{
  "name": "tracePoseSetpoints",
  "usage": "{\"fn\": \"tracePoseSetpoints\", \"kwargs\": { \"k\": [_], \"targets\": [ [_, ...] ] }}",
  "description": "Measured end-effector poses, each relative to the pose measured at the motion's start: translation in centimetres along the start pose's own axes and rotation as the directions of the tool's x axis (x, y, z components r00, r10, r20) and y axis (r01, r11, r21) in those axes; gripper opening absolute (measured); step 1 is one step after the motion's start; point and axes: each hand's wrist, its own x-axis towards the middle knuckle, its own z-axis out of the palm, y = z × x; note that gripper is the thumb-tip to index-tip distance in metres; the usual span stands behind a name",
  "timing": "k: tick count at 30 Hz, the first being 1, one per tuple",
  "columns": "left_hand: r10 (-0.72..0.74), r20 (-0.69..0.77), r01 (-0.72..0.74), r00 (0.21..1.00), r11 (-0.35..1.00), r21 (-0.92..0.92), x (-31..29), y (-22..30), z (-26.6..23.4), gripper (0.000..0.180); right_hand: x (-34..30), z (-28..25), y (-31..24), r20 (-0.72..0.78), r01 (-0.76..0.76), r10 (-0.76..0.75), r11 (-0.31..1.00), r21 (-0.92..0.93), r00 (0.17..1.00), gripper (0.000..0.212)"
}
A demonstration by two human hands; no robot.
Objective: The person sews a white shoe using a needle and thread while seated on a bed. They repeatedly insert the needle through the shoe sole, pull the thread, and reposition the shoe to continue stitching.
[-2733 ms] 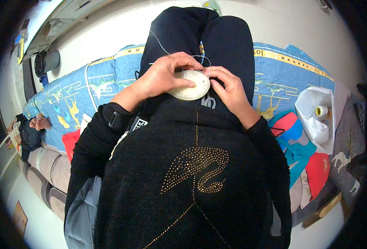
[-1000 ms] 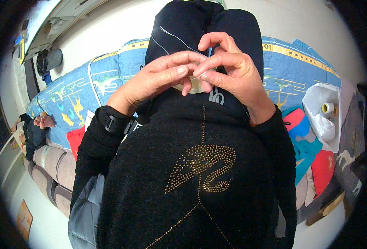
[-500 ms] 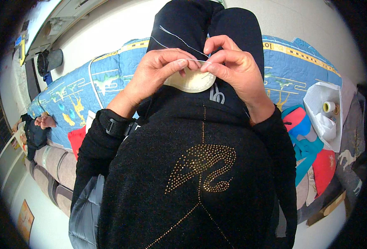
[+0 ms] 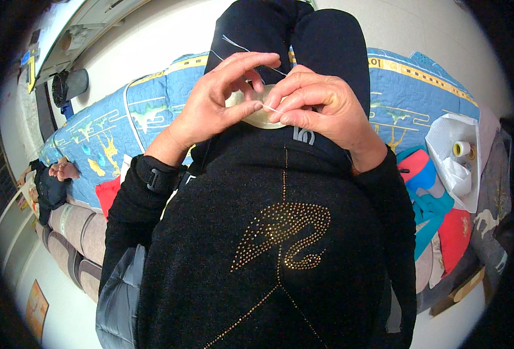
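A pale cream flat piece with a rounded edge (image 4: 261, 122), shaped like an insole, lies on my lap, largely hidden by my hands. My right hand (image 4: 321, 102) is over its right side, thumb and fingers pinched on a white thread (image 4: 271, 109). A short stretch of this thread runs from the pinch toward my left thumb tip. My left hand (image 4: 216, 99) is over the left side, its index finger raised and stretched away from the thumb. Loose thread ends (image 4: 233, 42) trail across my dark trousers beyond the hands. Whether a needle is there, I cannot tell.
I sit on a sofa with a blue patterned quilt (image 4: 169, 96). To the right are a white box (image 4: 446, 136) holding rolls, a teal and pink cloth item (image 4: 422, 183) and a red cushion (image 4: 454, 238). At far left is another person's bare foot (image 4: 65, 168).
My left hand has gone from a pinch to spread fingers, its index finger lifting. My right hand has shifted slightly left and nearer to me, still pinching the thread. More of the cream piece is covered.
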Motion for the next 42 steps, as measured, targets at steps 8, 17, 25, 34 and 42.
{"fn": "tracePoseSetpoints", "kwargs": {
  "k": [8,17,25,34,42],
  "targets": [
    [0.16,-0.313,-0.124,0.936,0.983,0.133,-0.2,0.8,-0.5,0.035,-0.1,0.2,-0.3,-0.112,-0.138,0.128,0.986,-0.093,0.986,0.004],
    [0.063,-0.231,-0.05,0.971,0.997,0.061,-0.4,1.8,0.2,0.03,0.0,0.4,-0.2,-0.137,-0.035,-0.021,0.919,-0.393,0.99,0.01],
    [-0.16,0.083,0.179,0.984,0.928,-0.327,-0.6,0.8,1.5,0.038,0.0,0.6,0.0,-0.217,-0.098,0.028,0.941,-0.323,0.976,0.012],
    [-0.187,-0.022,0.182,0.982,0.973,-0.14,-0.3,-0.1,1.5,0.015,-0.9,0.8,1.1,-0.201,-0.279,0.288,0.957,0.076,0.936,0.01],
    [-0.214,-0.033,0.208,0.976,0.97,-0.13,0.0,-0.7,1.6,0.013,-1.9,0.6,2.6,-0.278,-0.257,0.281,0.959,0.119,0.919,0.009]
  ]
}}
